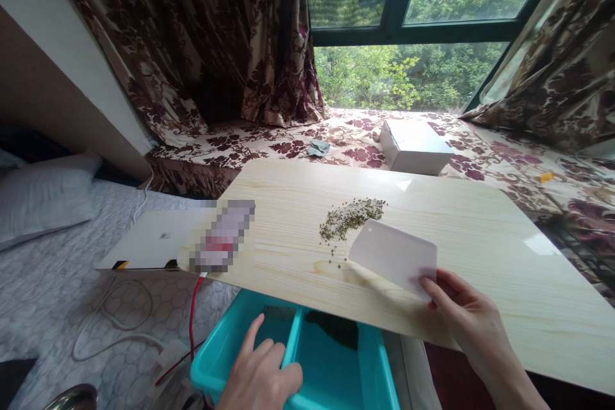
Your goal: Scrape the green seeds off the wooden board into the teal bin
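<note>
My right hand [464, 307] pinches the lower right corner of a thin white scraper [396, 256] between thumb and fingers. The scraper is tilted over the wooden table, its left edge beside a pile of small green beans mixed with pale grains [353, 214]. Several loose beans lie just below the pile. Under the table's front edge is a teal two-compartment bin [331, 378]. Dark green beans [339, 331] lie in its right compartment, and a few specks show in the left one. My left hand [264, 371] is closed over the bin's divider, index finger stretched out.
The light wooden table [288, 237] has a blurred-out phone-like object [225, 237] at its left, with a red cable [195, 317]. A white box [156, 240] sits left on the bed. Behind, another white box [416, 147] and a folded cloth [318, 148] rest on the window seat.
</note>
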Tool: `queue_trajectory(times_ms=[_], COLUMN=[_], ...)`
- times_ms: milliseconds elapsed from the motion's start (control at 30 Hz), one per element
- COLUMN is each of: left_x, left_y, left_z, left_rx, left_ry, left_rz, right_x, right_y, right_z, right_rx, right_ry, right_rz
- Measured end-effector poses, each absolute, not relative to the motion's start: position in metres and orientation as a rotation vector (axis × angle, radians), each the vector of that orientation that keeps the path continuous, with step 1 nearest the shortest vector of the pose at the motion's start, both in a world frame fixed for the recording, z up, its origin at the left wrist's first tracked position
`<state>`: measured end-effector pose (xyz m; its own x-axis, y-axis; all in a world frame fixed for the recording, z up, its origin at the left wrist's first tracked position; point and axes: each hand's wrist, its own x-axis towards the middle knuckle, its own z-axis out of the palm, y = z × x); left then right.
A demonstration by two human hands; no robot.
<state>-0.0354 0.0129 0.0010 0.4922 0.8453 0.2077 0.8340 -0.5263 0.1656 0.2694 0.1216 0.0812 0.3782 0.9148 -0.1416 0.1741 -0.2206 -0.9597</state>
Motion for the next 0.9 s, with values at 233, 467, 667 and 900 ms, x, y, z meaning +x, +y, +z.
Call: queue_trajectory(times_ms=[233,467,667,900], left_x=[-0.035,-0.036,-0.036,-0.036], left_y=[0.012,0.012,0.012,0.013], left_z=[-0.001,0.002,0.007,0.008], left_rx=[2.700,2.663,2.620,2.635], left_ry=[1.516,1.515,1.525,1.518], left_rz=[0.402,0.377,0.401,0.422], right_x=[0.262,0.249,0.249,0.241], right_y=[0.126,0.136,0.139,0.142], right_z=[0.075,0.074,0.075,0.075], right_rx=[-1.660,-1.606,-1.648,-1.593], right_ry=[-0.999,-1.097,-1.086,-1.076], right_rz=[0.972,0.982,0.932,0.947])
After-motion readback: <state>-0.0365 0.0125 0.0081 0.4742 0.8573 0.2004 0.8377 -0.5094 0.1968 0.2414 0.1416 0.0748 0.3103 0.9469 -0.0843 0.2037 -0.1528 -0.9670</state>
